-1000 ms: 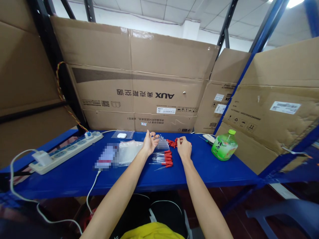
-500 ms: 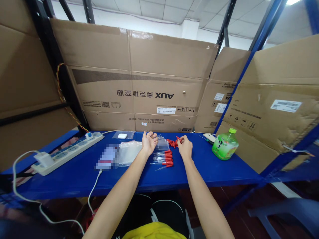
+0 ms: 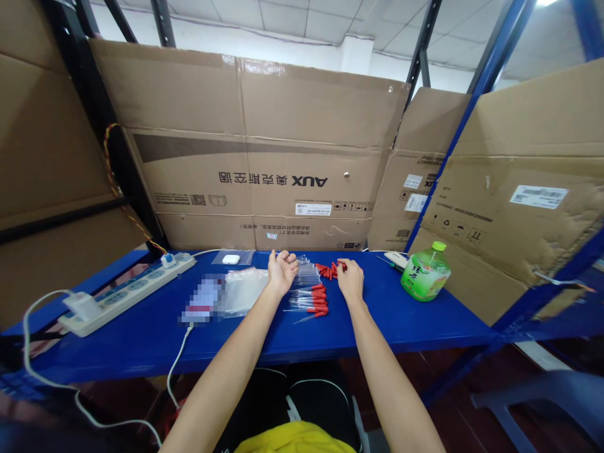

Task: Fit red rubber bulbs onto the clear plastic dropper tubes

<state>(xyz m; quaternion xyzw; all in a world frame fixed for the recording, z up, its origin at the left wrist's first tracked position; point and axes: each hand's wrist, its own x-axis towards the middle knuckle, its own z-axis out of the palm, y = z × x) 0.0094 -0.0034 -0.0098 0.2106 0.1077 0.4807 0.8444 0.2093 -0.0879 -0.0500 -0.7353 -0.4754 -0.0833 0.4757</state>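
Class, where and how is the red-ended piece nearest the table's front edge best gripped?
Probably by its red end, approached from above and the right: that end looks thicker and points rightward, while the clear shaft looks slender and points left.

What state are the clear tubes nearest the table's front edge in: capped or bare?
Capped: red caps sit at the right ends of these tubes. How firmly, I cannot tell.
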